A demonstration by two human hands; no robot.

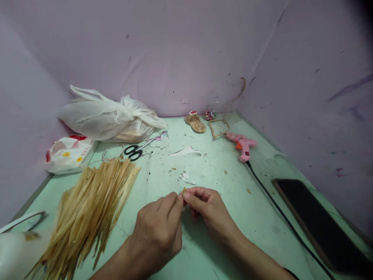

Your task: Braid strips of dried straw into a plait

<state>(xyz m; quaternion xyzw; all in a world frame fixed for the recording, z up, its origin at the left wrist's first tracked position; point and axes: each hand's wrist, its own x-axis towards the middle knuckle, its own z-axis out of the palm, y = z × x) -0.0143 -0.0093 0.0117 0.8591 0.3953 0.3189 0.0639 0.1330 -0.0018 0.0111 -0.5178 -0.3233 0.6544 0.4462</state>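
My left hand [160,225] and my right hand [208,206] meet fingertip to fingertip above the green table [215,167]. Between their pinched fingers shows the tip of a small tan piece [183,190], most of it hidden by the fingers. Both hands are closed on it. To the left of my left hand lies a bundle of dry tan strips [90,206]. Scraps of white paper [186,178] lie just beyond the fingertips.
Black-handled scissors [136,151], a wire coil [113,151], a tissue pack [70,154] and a white plastic bag [113,116] are back left. A woven piece [196,123], pink glue gun [244,146] with black cord and a dark phone [317,225] are on the right.
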